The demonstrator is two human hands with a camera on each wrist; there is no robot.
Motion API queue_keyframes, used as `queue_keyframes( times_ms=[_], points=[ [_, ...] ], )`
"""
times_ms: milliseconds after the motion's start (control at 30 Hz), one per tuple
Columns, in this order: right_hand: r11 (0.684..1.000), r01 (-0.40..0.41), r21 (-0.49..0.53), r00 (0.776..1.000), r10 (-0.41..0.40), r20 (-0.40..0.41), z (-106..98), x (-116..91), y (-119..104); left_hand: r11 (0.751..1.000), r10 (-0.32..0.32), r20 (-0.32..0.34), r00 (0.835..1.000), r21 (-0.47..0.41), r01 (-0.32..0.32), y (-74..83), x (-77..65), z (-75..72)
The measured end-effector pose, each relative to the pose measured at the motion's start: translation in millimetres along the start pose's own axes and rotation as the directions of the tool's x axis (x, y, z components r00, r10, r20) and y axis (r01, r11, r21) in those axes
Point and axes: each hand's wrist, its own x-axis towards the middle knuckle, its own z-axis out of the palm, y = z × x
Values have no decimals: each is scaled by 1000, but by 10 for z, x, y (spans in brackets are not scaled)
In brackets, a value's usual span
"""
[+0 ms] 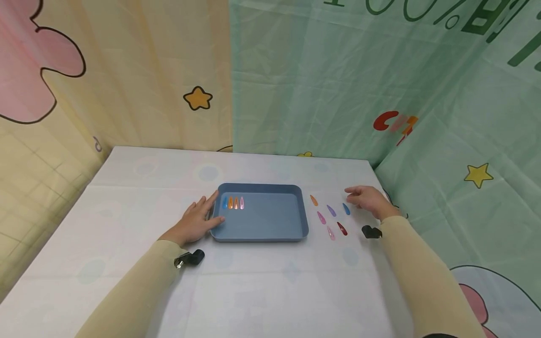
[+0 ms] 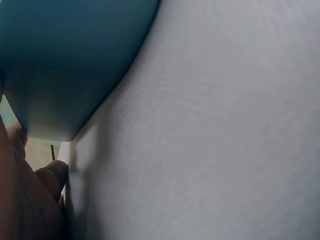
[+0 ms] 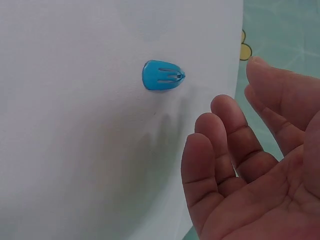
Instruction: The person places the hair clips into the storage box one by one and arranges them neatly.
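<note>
A blue-grey tray [image 1: 270,225] lies on the table, with a row of hair clips near its upper left corner: a blue clip [image 1: 225,203], two orange ones [image 1: 236,203] and a pink one [image 1: 242,203]. My left hand [image 1: 195,223] rests at the tray's left edge, fingers spread and thumb over the rim. Just right of the loose blue hair clip [image 3: 162,76] hovers my right hand [image 1: 368,199], its fingers loosely bent and holding nothing. Around that clip lie a purple clip [image 1: 331,211], an orange clip [image 1: 313,200], a red clip [image 1: 342,228] and two pink clips [image 1: 321,218].
A white patterned cloth covers the table [image 1: 253,291]. Printed curtains [image 1: 338,94] hang behind it and along its right side. Each wrist carries a small black camera [image 1: 372,232].
</note>
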Motion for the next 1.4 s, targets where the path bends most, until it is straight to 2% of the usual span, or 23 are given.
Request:
queue_keyframes(
  times_ms=[600, 1400],
  points=[
    [997, -19, -71, 1000, 19, 10, 123, 22, 174, 1000, -6, 1, 1000, -6, 6, 19, -5, -1],
    [990, 6, -144, 998, -14, -58, 271, 22, 160, 1000, -17, 2, 1000, -13, 17, 24, -10, -8]
  ],
)
